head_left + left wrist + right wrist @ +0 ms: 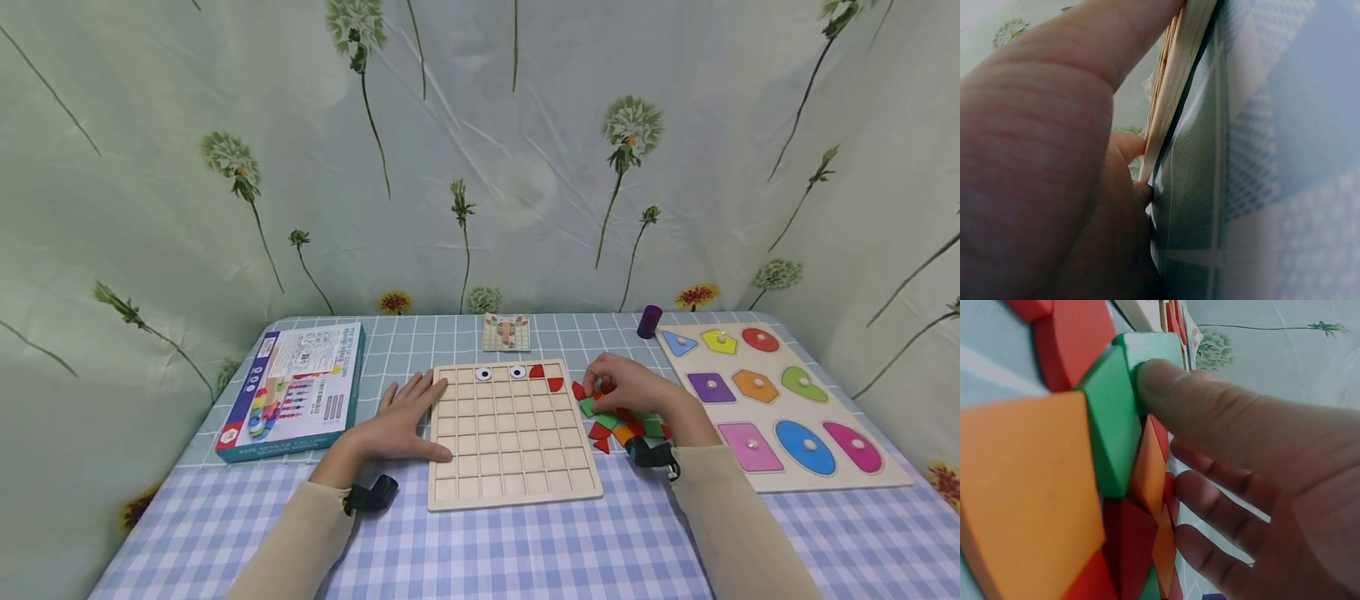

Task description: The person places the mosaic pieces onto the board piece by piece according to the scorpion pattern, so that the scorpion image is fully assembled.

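A wooden grid board (498, 450) lies flat in the middle of the table. Its top rows hold two eye pieces (483, 374) and two red quarter-round pieces (555, 384). My left hand (405, 421) rests along the board's left edge, fingers spread and the thumb on the frame. In the left wrist view the thumb (1085, 69) crosses beside the board's side (1175, 81). Right of the board, my right hand (626, 387) pinches a green block (1154, 347) at the pile of loose blocks (602, 431). The thumb (1166, 381) presses its face; the index fingertip is hidden.
A small pattern card (506, 333) lies behind the board. On the left is a puzzle box (300, 383). A knobbed shape board (780, 483) is at right, with a purple cylinder (648, 322) near its back corner. A flowered curtain (525, 167) hangs behind.
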Demonstrator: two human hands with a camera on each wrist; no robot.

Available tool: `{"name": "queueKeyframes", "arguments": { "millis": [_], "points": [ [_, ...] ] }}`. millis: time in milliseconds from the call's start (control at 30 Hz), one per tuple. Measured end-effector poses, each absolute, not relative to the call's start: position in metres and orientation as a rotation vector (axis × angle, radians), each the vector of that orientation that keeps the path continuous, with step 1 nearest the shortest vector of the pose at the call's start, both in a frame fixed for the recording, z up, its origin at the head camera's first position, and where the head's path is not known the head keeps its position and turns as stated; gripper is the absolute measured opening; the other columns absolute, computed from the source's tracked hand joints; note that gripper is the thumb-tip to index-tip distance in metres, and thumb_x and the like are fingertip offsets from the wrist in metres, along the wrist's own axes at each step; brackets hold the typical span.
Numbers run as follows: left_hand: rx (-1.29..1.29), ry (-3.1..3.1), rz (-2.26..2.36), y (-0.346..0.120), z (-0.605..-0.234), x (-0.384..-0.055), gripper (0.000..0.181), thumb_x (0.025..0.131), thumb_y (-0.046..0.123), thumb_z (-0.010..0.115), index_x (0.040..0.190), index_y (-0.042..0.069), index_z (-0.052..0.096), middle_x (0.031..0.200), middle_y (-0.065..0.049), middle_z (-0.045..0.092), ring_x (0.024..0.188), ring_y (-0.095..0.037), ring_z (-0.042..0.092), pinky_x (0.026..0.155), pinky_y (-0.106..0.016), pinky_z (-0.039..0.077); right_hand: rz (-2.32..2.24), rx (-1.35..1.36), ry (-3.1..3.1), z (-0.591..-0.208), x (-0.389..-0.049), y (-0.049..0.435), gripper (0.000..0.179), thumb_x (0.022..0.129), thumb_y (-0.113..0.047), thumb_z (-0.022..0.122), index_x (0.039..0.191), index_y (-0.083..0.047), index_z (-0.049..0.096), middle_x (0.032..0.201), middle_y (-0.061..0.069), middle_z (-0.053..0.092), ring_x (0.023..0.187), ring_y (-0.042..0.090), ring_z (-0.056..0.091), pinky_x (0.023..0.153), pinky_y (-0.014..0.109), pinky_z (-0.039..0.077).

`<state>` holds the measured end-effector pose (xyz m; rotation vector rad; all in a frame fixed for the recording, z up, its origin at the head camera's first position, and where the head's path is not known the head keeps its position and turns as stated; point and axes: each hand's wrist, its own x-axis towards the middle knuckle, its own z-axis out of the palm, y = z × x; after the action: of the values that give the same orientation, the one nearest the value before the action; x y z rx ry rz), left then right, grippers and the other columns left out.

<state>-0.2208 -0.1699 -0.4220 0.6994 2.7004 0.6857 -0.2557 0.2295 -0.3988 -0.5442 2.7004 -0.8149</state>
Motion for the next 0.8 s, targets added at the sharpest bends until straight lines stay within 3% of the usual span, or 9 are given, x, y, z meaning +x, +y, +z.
{"name": "queueKeyframes", "arguments": {
  "millis": [300, 533, 800],
  "points": [
    [0.694, 2.709, 0.677, -0.17, -0.422, -0.221, 0.116, 0.075, 0.06, 0.079, 0.161, 0.013, 0.017, 0.17, -0.015, 0.003, 0.157, -0.038, -0.001, 0.122, -0.064, -0.006, -0.851, -0.618, 2.78, -0.4, -0.255, 0.223, 0.017, 0.085, -0.008, 0.077, 0.081, -0.015, 0.063, 0.104, 0.005, 0.056, 0.088, 0.021, 0.052, 0.078, 0.031, 0.049],
    [0.7, 2.706, 0.683, -0.168, -0.421, -0.221, 0.115, 0.076, 0.059, 0.079, 0.161, 0.013, 0.017, 0.17, -0.015, 0.003, 0.157, -0.038, -0.001, 0.122, -0.064, -0.006, -0.795, -0.5, 2.796, -0.399, -0.254, 0.219, 0.011, 0.087, -0.012, 0.076, 0.094, -0.017, 0.069, 0.105, 0.005, 0.06, 0.094, 0.021, 0.054, 0.087, 0.036, 0.054],
    [0.695, 2.706, 0.683, -0.169, -0.422, -0.221, 0.116, 0.075, 0.06, 0.079, 0.161, 0.013, 0.018, 0.17, -0.016, 0.004, 0.157, -0.037, -0.001, 0.122, -0.064, -0.006, -0.829, -0.504, 2.801, -0.402, -0.257, 0.218, 0.009, 0.09, -0.01, 0.072, 0.093, -0.014, 0.065, 0.096, 0.004, 0.062, 0.087, 0.019, 0.054, 0.079, 0.031, 0.05]
  ]
}}
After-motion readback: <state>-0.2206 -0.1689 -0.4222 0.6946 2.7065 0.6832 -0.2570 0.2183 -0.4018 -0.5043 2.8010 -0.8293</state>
